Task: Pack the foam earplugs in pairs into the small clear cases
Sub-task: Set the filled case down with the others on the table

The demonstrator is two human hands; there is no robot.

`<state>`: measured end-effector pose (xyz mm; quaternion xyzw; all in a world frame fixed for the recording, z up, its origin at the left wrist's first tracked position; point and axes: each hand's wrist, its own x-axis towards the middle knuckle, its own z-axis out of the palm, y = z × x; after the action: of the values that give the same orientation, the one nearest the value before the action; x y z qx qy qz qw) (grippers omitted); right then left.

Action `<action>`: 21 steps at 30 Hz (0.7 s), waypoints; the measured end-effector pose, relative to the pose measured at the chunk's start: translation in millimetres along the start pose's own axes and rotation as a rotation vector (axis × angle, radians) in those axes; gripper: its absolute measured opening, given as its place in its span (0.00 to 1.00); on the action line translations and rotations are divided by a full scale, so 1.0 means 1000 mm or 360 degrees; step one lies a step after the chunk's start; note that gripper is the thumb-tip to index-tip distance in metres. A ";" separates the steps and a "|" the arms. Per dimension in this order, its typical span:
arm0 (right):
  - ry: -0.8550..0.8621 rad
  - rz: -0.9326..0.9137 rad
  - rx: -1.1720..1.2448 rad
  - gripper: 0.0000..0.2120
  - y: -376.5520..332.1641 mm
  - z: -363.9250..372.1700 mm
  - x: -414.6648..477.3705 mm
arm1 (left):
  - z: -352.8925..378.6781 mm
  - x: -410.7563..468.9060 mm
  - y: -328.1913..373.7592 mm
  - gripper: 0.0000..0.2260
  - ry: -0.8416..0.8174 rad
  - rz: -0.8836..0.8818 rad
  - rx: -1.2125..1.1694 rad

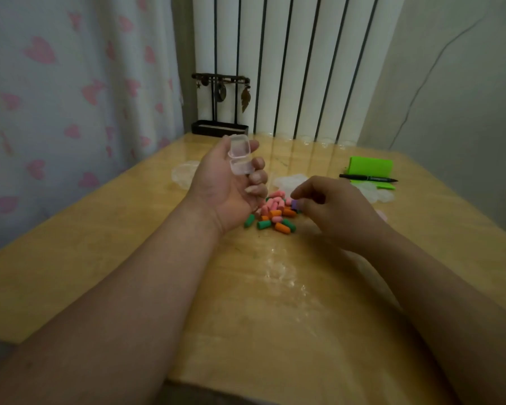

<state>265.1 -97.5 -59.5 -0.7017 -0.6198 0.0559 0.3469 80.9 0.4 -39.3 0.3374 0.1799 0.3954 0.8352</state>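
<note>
Left hand (225, 185): mid-frame, palm up, fingers curled round one clear case (240, 155). Its lid is hinged open and we see nothing inside.
Right hand (336, 210): right of centre, fingertips pinching a purple earplug (294, 204) at the edge of the pile.
Earplug pile (275, 219): pink, orange and green, loose on the worktop (129, 258) between the hands.
Spare cases (289, 181): clear heaps behind the pile and at left, too blurred for us to tell filled from unfilled.
Progress: we judge it early. No packed pair shows, and most of the stock lies loose.
Beyond: green pad (370, 166) and pen (367, 178), upper right of the frame.
</note>
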 end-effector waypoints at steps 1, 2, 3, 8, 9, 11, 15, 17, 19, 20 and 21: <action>-0.0012 -0.0030 -0.0033 0.08 0.001 0.000 -0.001 | 0.000 0.001 -0.001 0.13 0.0000 -0.0003 0.0037; -0.0025 -0.0065 -0.0065 0.10 0.001 0.001 -0.002 | 0.000 0.001 -0.001 0.12 0.0001 -0.0006 0.0063; -0.0042 -0.0099 -0.0097 0.12 0.001 0.002 -0.003 | 0.000 0.002 -0.001 0.12 0.0014 -0.0010 0.0073; -0.0131 -0.0197 -0.0264 0.12 -0.006 0.012 0.000 | 0.000 0.005 -0.005 0.16 0.0082 -0.0018 0.0059; -0.0141 -0.0207 -0.0295 0.11 -0.007 0.014 0.001 | 0.000 0.005 -0.005 0.16 0.0080 -0.0019 0.0078; -0.0161 -0.0208 -0.0314 0.10 -0.009 0.017 0.002 | 0.002 0.005 -0.006 0.15 0.0068 -0.0022 0.0114; -0.0151 -0.0222 -0.0334 0.04 -0.012 0.020 0.003 | 0.004 0.005 -0.007 0.15 0.0046 -0.0027 0.0144; -0.0153 -0.0223 -0.0341 0.04 -0.013 0.020 0.003 | 0.004 0.005 -0.008 0.16 0.0056 -0.0032 0.0164; -0.0153 -0.0214 -0.0342 0.03 -0.012 0.019 0.003 | 0.004 0.005 -0.010 0.17 0.0069 -0.0046 0.0192; -0.0149 -0.0207 -0.0335 0.03 -0.012 0.020 0.003 | 0.005 0.005 -0.011 0.17 0.0074 -0.0056 0.0206; -0.0148 -0.0197 -0.0315 0.03 -0.012 0.020 0.003 | 0.006 0.005 -0.012 0.18 0.0079 -0.0068 0.0221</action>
<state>245.4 -86.8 -66.9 -0.6895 -0.6798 0.0054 0.2498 93.6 -3.6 -43.9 0.3808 0.2347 0.3722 0.8133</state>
